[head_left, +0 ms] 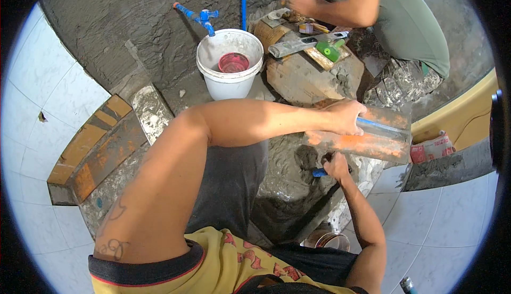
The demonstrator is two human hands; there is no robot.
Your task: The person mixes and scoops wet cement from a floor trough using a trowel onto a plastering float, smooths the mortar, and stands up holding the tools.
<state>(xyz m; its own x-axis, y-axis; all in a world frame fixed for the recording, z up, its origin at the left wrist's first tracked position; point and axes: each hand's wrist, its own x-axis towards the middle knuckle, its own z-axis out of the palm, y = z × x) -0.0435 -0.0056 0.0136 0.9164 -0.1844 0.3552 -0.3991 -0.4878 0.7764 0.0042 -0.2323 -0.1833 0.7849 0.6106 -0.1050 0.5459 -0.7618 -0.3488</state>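
Note:
My left arm reaches across to the right, and my left hand [347, 118] is closed on a long rectangular plastering float [372, 147]. The float's flat board is stained orange and grey, with a blue bar along it. Just below it, my right hand [337, 167] is closed round a tool with a blue handle [319, 172]; the rest of this tool is mostly hidden by the hand and shadow. Wet grey mortar [285, 179] lies beside and under that hand. Above my left forearm stands a white bucket [230, 87] with a red bowl [234, 63] inside.
A co-worker [415, 25] crouches at the upper right near cardboard [298, 81] bearing a green tool [329, 50] and a grey level [293, 47]. A blue tap [205, 17] and blue pipe [243, 6] stick out above the bucket. A small bucket [335, 242] stands by my right arm.

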